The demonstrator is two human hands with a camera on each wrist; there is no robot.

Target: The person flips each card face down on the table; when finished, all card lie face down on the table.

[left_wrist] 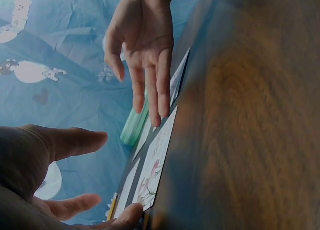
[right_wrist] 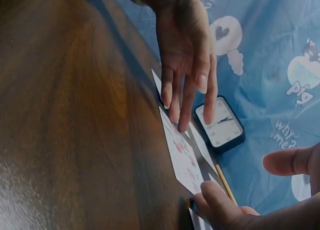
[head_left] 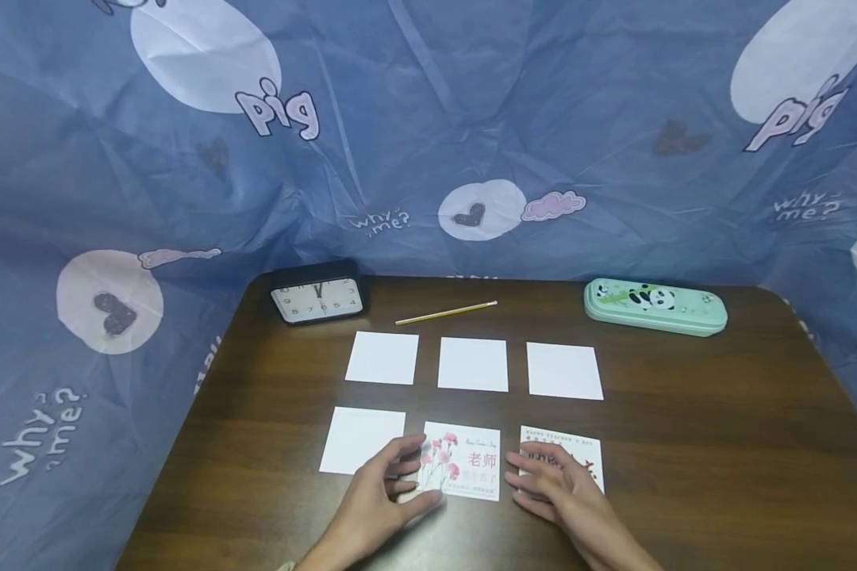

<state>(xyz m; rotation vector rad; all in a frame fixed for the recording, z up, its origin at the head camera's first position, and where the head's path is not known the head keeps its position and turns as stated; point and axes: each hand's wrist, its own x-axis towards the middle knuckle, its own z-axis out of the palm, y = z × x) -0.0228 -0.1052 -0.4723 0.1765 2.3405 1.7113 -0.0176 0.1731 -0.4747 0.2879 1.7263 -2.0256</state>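
Observation:
A greeting card with pink flowers and red Chinese lettering (head_left: 471, 464) lies flat in the front row. My left hand (head_left: 378, 496) is at its left edge, fingers loosely bent and thumb apart; whether the fingertips touch the card I cannot tell. Over a second printed card (head_left: 591, 456), headed "Happy Teacher's Day", is my right hand (head_left: 571, 496), which hides much of it. Its fingertips point toward the flower card's right edge. In the left wrist view the right hand (left_wrist: 147, 55) has relaxed fingers and an empty palm. The right wrist view shows the left hand (right_wrist: 185, 60) holding nothing.
Three blank white cards (head_left: 473, 365) form a row behind, and another white card (head_left: 360, 440) lies front left, partly behind my left hand. Farther back are a black clock (head_left: 317, 295), a yellow pencil (head_left: 446, 312) and a green panda pencil case (head_left: 655, 307). Blue printed cloth (head_left: 414, 143) surrounds the wooden table (head_left: 721, 444).

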